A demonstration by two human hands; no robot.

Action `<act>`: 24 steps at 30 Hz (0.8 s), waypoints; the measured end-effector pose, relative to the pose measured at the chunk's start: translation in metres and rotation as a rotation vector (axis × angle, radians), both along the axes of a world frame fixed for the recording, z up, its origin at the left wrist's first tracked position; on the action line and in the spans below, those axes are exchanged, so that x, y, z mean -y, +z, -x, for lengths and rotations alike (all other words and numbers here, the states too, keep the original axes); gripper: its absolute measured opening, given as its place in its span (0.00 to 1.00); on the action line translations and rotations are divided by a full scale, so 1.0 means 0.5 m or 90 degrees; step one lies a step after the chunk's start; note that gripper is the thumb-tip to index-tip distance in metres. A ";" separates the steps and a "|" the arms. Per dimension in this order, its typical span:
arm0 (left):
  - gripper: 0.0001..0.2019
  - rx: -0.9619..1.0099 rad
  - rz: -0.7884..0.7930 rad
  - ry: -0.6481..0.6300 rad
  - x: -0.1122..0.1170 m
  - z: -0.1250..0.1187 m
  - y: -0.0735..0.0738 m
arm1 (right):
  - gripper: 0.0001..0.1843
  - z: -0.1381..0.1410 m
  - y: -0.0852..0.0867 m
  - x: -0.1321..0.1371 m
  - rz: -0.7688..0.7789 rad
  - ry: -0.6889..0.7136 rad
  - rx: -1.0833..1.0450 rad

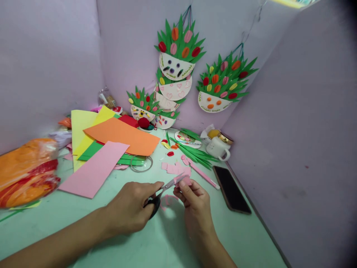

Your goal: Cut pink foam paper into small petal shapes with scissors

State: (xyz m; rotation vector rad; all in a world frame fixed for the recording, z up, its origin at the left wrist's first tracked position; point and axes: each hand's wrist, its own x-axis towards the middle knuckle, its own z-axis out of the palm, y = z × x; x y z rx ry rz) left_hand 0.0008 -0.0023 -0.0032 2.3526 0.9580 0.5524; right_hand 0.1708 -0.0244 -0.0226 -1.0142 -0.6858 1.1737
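Observation:
My left hand (132, 206) is closed around the black handles of a pair of scissors (169, 185), its blades pointing right. In my right hand (195, 199) a small piece of pink paper (187, 181) is pinched between thumb and fingers. The blade tips meet the paper's upper left edge. Beneath the hands, thin pink paper scraps (169, 200) lie on the pale green table. Just beyond are several pink paper squares (176, 169) and a pink pen (205, 175).
Coloured paper sheets (122, 136) are piled at the left, by a roll of tape (141, 163) and an orange plastic bag (26, 173). At right lie a phone (232, 190), green paper leaves (195, 153) and a white mug (218, 147). Paper flower baskets (177, 67) hang on the wall.

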 end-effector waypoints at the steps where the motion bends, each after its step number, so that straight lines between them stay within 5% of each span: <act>1: 0.16 0.001 0.005 -0.004 -0.001 0.000 0.000 | 0.08 -0.001 -0.001 0.000 -0.003 0.002 0.007; 24: 0.15 -0.002 0.078 -0.009 0.002 -0.002 0.021 | 0.09 -0.008 0.010 -0.005 0.001 -0.020 0.001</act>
